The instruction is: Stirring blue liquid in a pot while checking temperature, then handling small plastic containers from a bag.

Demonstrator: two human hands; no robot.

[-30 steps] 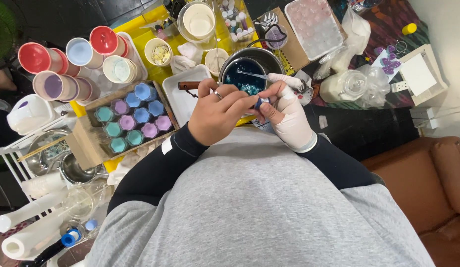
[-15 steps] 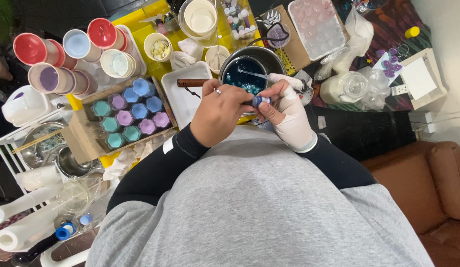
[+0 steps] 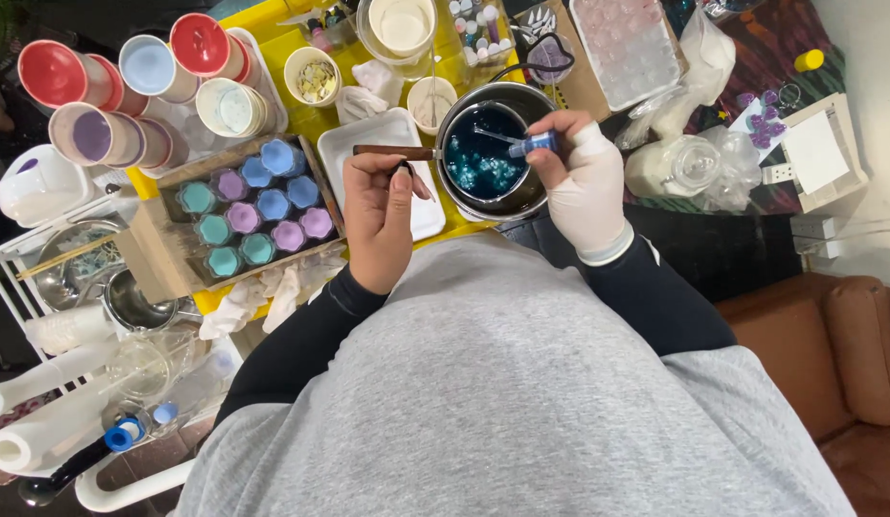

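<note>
Left hand (image 3: 383, 215): bare, black-sleeved, closed around the end of the brown wooden handle (image 3: 395, 152) of a small round metal pot (image 3: 488, 153). The pot is seen on the yellow tabletop (image 3: 290, 45), just ahead of the grey-shirted body, and is filled with dark blue liquid carrying pale turquoise flecks.

Right hand (image 3: 586, 182): covered by a white glove, fingers pinched together on a small blue vial (image 3: 533, 145), which is held tilted over the pot's right rim, with its thin tip directed across the liquid.

White rectangular tray (image 3: 383, 139): laid just left of the pot, partly under the left hand.

Wooden box of small round moulds (image 3: 255, 211): placed further left; fillings in teal, purple and light blue are shown.

Stacked plastic cups (image 3: 129, 81): grouped at the upper left, interiors red, blue, lilac and white.

Clear lidded container with pale pink pieces (image 3: 625, 48): set at the upper right, well apart from both hands.
</note>
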